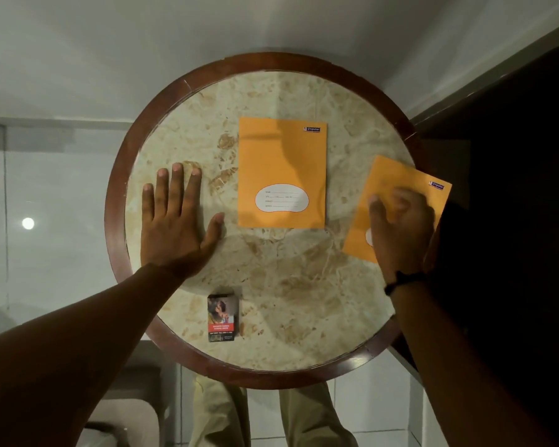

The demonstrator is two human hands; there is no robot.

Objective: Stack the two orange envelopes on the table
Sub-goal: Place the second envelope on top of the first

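One orange envelope with a white label oval lies flat in the middle of the round marble table. A second orange envelope sits tilted at the table's right edge, partly over the rim. My right hand is blurred and rests on this second envelope, fingers curled over its lower part; whether it grips the envelope I cannot tell. My left hand lies flat on the marble, fingers spread, to the left of the middle envelope and not touching it.
A small printed box lies near the table's front edge. The table has a dark wooden rim. A dark surface stands close on the right. My legs show below the table.
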